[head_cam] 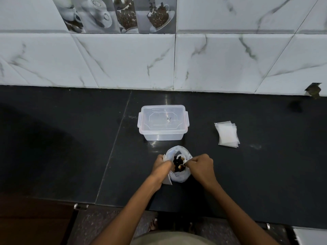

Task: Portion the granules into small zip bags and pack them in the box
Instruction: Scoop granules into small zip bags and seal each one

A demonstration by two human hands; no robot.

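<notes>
A home kitchen. A dark polished stone bench (70, 138) runs below a wall of white marble-look tiles (230, 59). At the upper left, decorative tiles (116, 15) picture coffee cups and beans.

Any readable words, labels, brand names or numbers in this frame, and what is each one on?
No readable text anywhere.
Clear plastic lidded box: a small dark mark on the lid, too small to read.
Stack of small clear zip bags: no print visible.
Grey picture tiles of cups on the wall: pictures only, no lettering.
</notes>
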